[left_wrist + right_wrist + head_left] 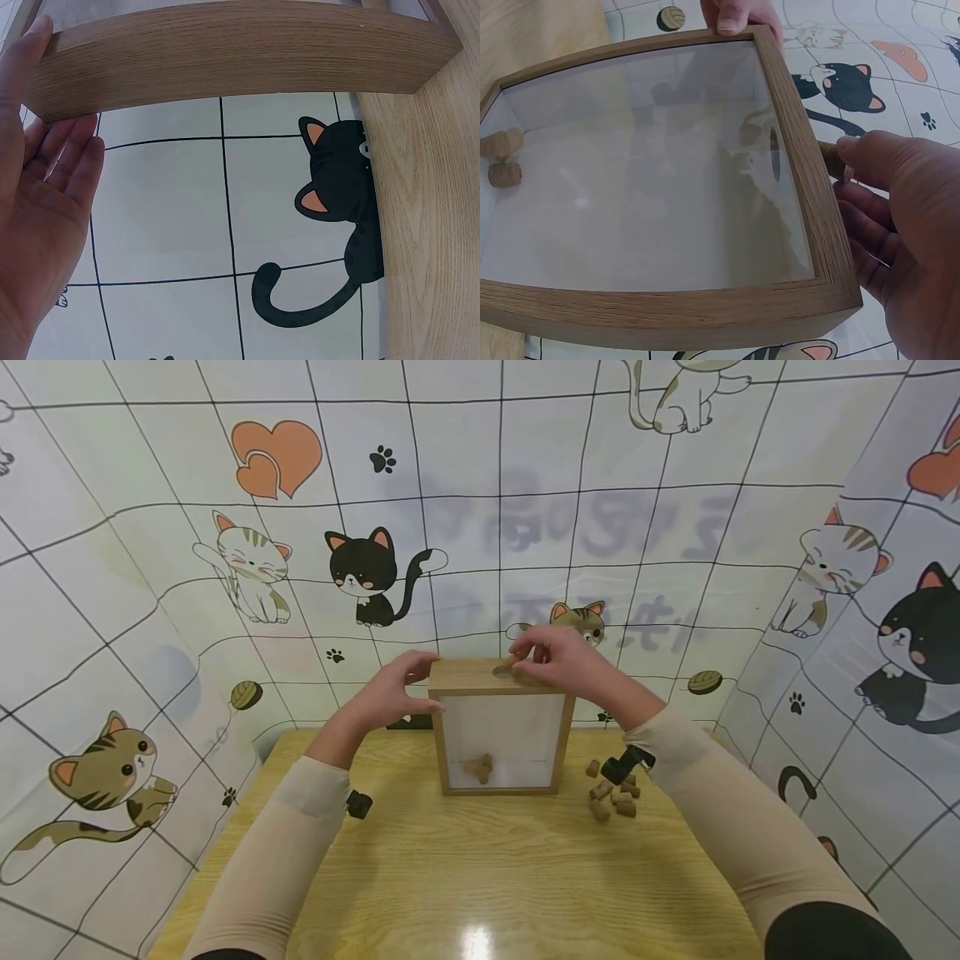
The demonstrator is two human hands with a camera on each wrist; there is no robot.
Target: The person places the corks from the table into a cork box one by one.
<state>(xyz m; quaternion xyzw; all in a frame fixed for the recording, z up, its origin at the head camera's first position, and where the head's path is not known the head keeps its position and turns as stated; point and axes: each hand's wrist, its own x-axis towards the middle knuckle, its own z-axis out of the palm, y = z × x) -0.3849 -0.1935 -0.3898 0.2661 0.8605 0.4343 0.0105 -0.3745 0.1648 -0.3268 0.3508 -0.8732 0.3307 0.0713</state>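
A shadow box [465, 675] with a wooden frame and clear front stands upright on the table, a slot [498, 671] in its top. My left hand [388, 695] grips its upper left corner, thumb at the front and fingers behind, as the left wrist view also shows. Between thumb and fingertips, my right hand [561, 662] pinches a cork [830, 159] right at the slot. Part of that cork is hidden by the fingers. A few corks [505, 175] lie inside the box at its bottom.
Several loose corks [625, 808] lie on the wooden table [480, 860] to the right of the box, below my right forearm. A cat-printed cloth [465, 460] hangs behind and at both sides. Small black cameras [360, 804] sit on both wrists.
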